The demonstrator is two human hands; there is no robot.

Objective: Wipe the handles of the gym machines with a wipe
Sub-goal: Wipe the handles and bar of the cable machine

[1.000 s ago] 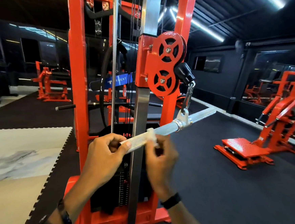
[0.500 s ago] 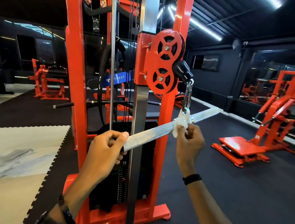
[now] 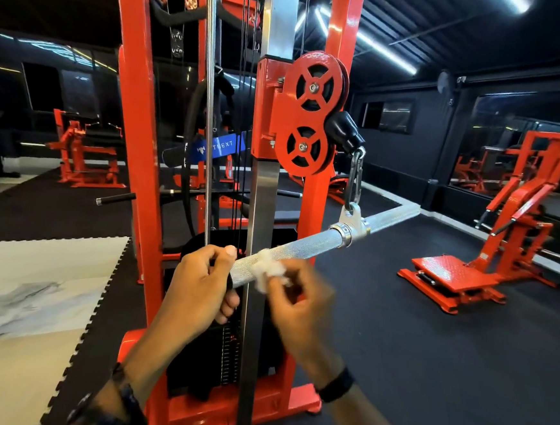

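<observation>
At the near end, left hand (image 3: 199, 283) grips the bar (image 3: 302, 247); right hand (image 3: 298, 301) pinches the wipe (image 3: 267, 270) against it. Far half (image 3: 394, 216) probably next.

You have two hands up: your left hand (image 3: 199, 283) grips one knurled bar (image 3: 306, 246), and just right of it your right hand (image 3: 298, 301) pinches one white wipe (image 3: 267, 270). Above your right hand sit two red pulley wheels (image 3: 313, 87), with one carabiner (image 3: 354, 181) hanging beside them.
</observation>
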